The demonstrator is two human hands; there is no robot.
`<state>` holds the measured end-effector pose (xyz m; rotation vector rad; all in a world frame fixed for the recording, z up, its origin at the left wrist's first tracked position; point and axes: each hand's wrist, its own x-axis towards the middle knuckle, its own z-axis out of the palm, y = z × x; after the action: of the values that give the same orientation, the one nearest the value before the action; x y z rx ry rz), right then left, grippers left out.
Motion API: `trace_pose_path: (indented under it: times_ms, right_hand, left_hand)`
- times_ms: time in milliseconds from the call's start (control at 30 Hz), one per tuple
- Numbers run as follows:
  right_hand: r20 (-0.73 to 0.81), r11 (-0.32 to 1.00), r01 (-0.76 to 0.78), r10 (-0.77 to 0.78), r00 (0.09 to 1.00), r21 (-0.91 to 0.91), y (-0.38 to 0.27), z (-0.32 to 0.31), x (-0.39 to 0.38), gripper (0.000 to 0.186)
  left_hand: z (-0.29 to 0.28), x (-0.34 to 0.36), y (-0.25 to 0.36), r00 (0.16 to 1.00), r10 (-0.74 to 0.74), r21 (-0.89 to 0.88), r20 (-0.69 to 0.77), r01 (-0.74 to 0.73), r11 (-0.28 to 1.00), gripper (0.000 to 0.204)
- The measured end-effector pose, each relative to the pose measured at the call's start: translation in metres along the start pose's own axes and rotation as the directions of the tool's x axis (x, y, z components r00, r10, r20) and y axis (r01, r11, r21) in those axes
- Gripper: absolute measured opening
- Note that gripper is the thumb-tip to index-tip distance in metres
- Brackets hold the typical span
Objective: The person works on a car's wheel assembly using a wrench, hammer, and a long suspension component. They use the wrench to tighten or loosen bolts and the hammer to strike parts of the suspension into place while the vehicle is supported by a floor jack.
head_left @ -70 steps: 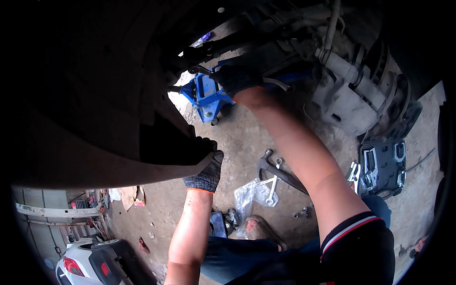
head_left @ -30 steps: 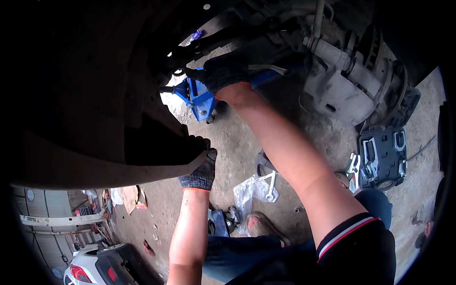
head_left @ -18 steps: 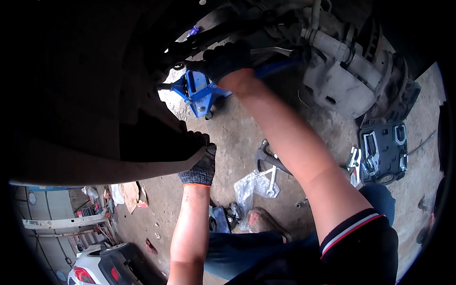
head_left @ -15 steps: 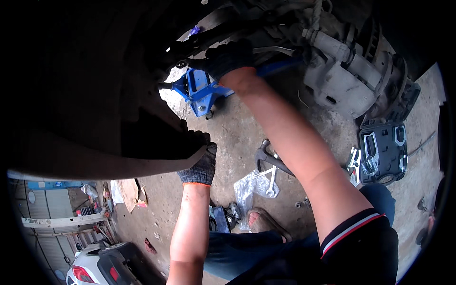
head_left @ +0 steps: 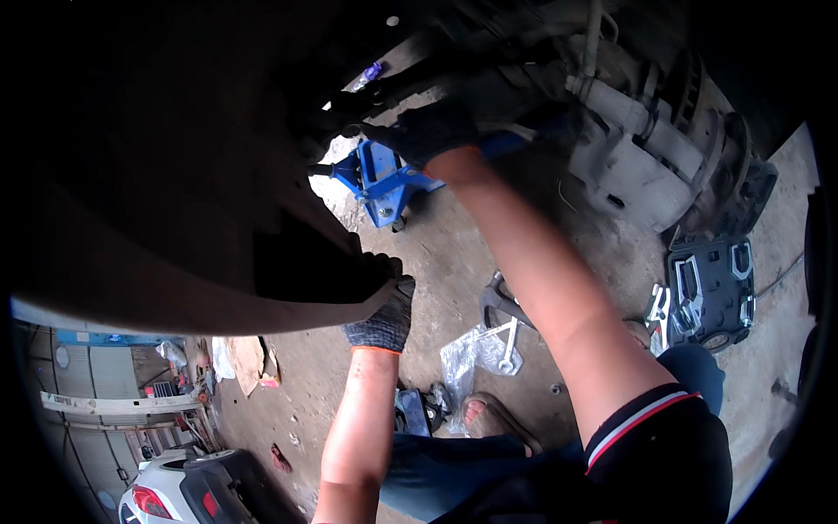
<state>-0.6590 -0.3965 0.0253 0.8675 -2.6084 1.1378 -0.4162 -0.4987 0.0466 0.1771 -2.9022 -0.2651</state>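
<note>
My gloved left hand [head_left: 381, 316] grips the lower edge of a dark curved panel [head_left: 218, 306] under the raised car. My gloved right hand [head_left: 432, 133] is closed on a metal wrench [head_left: 515, 131], reaching into the dark underbody parts, where the wrench's far end is hard to make out. A blue floor jack [head_left: 380, 183] stands beneath my right hand. To the right is a dusty brake caliper [head_left: 637, 175] beside a brake disc. On the floor below lie a hammer [head_left: 496, 306], a combination wrench [head_left: 509, 349] and clear plastic bags [head_left: 458, 371].
An open dark tool case [head_left: 711, 297] with metal pieces lies at the right. A white car [head_left: 161, 489] is behind at lower left, near cardboard [head_left: 249, 362] and assorted items. A sandalled foot [head_left: 489, 419] is below me.
My right hand rose, then dropped slightly and shifted right, along with the whole view in the last half second. My left hand keeps its grip on the panel.
</note>
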Motion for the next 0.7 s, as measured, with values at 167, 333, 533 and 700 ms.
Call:
trace_pose_path:
  times_ms: [167,333,533,700]
  right_hand:
    - [0.183,0.245,-0.244,0.248,0.951,0.938,-0.051,0.137,-0.004,0.039]
    - [0.256,-0.607,-0.087,0.196,0.947,0.79,-0.09,0.178,-0.006,0.025]
    - [0.294,-0.504,-0.118,0.286,0.912,0.856,-0.102,0.136,-0.01,0.029]
    - [0.121,-0.288,-0.001,0.4,0.909,0.958,-0.116,0.091,-0.006,0.036]
  left_hand:
    - [0.004,-0.004,-0.005,0.978,-0.151,0.025,0.145,0.149,0.989,0.038]
    - [0.0,-0.002,0.014,0.998,-0.011,0.347,-0.062,0.032,0.937,0.029]
    - [0.002,-0.003,0.004,0.999,-0.034,0.094,-0.04,0.037,0.995,0.03]
    - [0.023,-0.011,-0.028,0.997,-0.071,-0.24,-0.004,0.068,0.968,0.033]
